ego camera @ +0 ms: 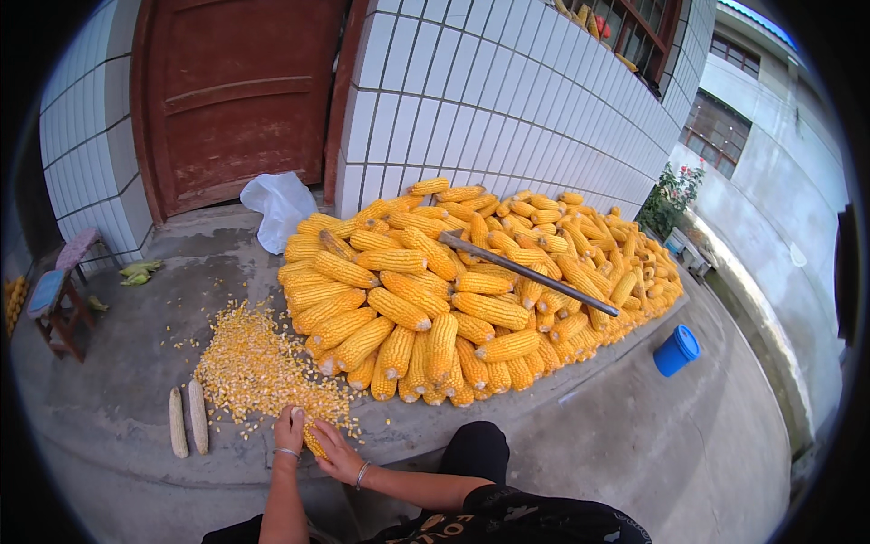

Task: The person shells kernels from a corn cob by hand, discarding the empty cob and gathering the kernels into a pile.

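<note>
Both of my hands are low in the head view, over the near edge of a heap of loose corn kernels [251,367]. A yellow ear of corn [313,443] is between them, partly hidden by the fingers. My right hand [339,454] lies along its right side, gripping it. On its other side, my left hand [289,431] closes around the upper end, where a pale tip shows by the thumb. Two stripped corncobs [198,416] lie side by side on the concrete, left of the kernels.
A large pile of husked corn ears [435,292] leans against the tiled wall [476,102], with a dark metal bar-like tool [530,273] on top. Around it are a white plastic bag [279,209], a blue lidded bucket [676,351], a small stool [58,306] and a red door [245,95].
</note>
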{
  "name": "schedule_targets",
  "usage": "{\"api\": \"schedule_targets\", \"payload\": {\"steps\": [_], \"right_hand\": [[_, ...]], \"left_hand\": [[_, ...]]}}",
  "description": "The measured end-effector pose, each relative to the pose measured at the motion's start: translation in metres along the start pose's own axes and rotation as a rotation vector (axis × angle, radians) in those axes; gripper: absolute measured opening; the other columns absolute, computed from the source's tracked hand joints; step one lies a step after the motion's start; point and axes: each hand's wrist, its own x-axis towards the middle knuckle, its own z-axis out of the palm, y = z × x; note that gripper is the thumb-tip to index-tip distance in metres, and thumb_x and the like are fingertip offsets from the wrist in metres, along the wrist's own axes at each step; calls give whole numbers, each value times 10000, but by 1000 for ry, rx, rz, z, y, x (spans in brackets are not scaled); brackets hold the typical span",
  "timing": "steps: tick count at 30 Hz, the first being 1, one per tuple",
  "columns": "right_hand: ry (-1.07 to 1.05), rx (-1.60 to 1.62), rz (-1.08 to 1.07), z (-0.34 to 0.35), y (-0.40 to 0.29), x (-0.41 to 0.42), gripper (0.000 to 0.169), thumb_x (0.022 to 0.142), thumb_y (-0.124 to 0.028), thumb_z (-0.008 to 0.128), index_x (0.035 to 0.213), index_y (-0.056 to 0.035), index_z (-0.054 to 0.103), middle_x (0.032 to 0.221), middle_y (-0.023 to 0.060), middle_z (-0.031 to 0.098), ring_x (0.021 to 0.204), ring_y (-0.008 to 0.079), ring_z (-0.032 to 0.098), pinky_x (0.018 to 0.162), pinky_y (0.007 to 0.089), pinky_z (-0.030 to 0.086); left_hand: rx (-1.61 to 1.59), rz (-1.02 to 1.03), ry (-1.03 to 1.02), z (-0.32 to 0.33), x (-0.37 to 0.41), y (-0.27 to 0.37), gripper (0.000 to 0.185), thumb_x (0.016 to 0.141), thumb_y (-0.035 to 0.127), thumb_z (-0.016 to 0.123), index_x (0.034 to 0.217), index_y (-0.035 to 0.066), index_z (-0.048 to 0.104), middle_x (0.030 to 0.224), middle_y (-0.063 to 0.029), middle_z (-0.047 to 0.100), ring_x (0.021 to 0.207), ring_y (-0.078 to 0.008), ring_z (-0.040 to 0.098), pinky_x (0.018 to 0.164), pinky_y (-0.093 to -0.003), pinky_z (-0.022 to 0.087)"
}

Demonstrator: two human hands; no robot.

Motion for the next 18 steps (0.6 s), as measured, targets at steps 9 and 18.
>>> {"api": "schedule_targets", "payload": {"steps": [9,18], "right_hand": [[-53,-26,3,0,1,6,593,744,-83,563,1269,10,304,1317,213,254,1219,375,269,1009,380,245],[-69,-28,79,1,-1,7,601,703,-34,546,1246,33,298,1293,237,248,1175,403,295,987,415,264]], "left_hand": [[-32,84,111,2,7,-16,285,894,230,414,831,3,575,685,-200,576,633,-335,579,558,-372,429],[-318,-520,-334,-17,10,5,267,826,277,554,778,17,590,577,-49,538,529,-102,517,460,-257,404]]}}
